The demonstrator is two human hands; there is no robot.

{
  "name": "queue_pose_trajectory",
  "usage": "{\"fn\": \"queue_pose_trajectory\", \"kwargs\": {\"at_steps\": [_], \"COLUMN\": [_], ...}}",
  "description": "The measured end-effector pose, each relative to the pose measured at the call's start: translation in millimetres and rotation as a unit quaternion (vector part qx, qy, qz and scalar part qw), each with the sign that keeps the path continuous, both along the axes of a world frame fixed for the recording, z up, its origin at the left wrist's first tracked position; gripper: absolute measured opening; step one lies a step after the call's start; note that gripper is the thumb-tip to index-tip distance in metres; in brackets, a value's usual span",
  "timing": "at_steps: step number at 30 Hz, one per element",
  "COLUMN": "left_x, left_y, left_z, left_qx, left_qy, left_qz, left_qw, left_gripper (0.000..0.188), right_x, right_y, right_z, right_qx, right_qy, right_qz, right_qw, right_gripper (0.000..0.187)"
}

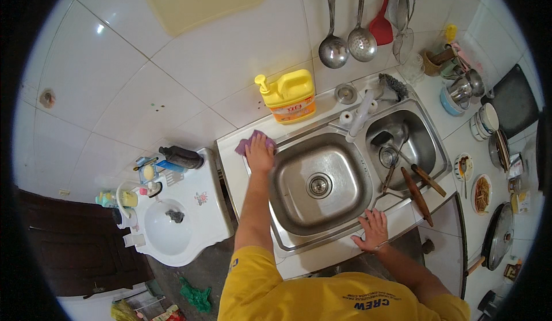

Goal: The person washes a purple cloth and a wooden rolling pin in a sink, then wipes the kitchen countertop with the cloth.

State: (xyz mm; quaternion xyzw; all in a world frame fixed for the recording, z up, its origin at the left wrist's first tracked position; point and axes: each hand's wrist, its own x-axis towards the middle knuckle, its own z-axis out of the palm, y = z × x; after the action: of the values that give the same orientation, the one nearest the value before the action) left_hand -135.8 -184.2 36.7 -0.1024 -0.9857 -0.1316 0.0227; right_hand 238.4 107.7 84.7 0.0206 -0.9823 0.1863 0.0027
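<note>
My left hand presses a purple cloth onto the white counter at the sink's far left corner, its fingers laid over the fabric. Spread-fingered, my right hand rests on the front edge of the counter below the divider between the two basins and holds nothing. The large steel basin between my arms has a round drain and nothing lying in it. In the smaller right basin are metal utensils, two of them with wooden handles reaching over its front rim.
A yellow soap jug stands behind the large basin, beside the faucet. Ladles and a red spatula hang above. Bowls, a plate of food and a lidded pan crowd the right counter. A white washbasin stands left.
</note>
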Motion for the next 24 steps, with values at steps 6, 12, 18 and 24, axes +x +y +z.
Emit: {"fn": "queue_pose_trajectory", "kwargs": {"at_steps": [6,12,18,24], "left_x": [-27.3,24.5,87.7,197.5], "left_y": [-86.1,-113.3,-112.7,-118.0], "left_z": [13.8,9.7,9.5,6.3], "left_qx": [-0.026,-0.05,-0.016,0.004], "left_qy": [-0.129,-0.106,-0.097,-0.025], "left_qz": [0.101,0.096,0.089,0.058], "left_qw": [0.986,0.988,0.991,0.998], "left_gripper": [0.062,0.062,0.06,0.058], "right_x": [1.3,1.1,5.6,9.0], "right_y": [0.1,-2.2,-5.1,-8.3], "right_z": [-6.1,-2.5,3.6,4.2], "right_qx": [0.012,-0.001,0.002,0.006], "right_qy": [-0.01,-0.023,-0.002,0.025], "right_qz": [-0.01,-0.003,0.001,0.007], "right_qw": [1.0,1.0,1.0,1.0], "right_gripper": [0.062,0.062,0.062,0.061]}}
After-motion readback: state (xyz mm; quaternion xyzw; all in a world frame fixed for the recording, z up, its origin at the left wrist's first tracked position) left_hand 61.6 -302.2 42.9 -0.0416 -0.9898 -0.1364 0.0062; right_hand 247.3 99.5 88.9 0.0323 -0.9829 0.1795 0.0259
